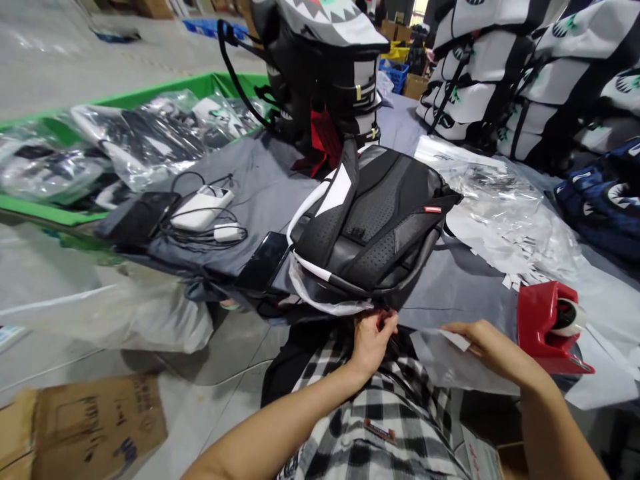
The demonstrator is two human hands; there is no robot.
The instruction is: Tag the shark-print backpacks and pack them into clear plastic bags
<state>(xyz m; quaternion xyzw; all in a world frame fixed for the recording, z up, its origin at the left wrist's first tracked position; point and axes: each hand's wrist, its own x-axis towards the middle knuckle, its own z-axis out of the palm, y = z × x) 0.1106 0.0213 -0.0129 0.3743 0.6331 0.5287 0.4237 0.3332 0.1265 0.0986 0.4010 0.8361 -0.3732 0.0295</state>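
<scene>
A black-and-white backpack [370,213] lies with its padded back and straps facing up, at the table's near edge. Just below it my left hand [369,341] is closed around a small red thing, mostly hidden by the fingers, whose kind I cannot make out. To the right, my right hand [483,343] pinches the corner of a white sheet [440,357] that hangs over the table's edge. A clear plastic edge shows along the backpack's lower left side. The red tape dispenser [537,327] stands right of my right hand.
A phone [263,261] and a white charger with cables [205,207] lie left of the backpack. Behind it stand stacked bags [325,80]. A green-edged bin [45,210] holds plastic-wrapped bags at left. Plastic bags [525,213] lie at right; a cardboard box [95,427] stands below.
</scene>
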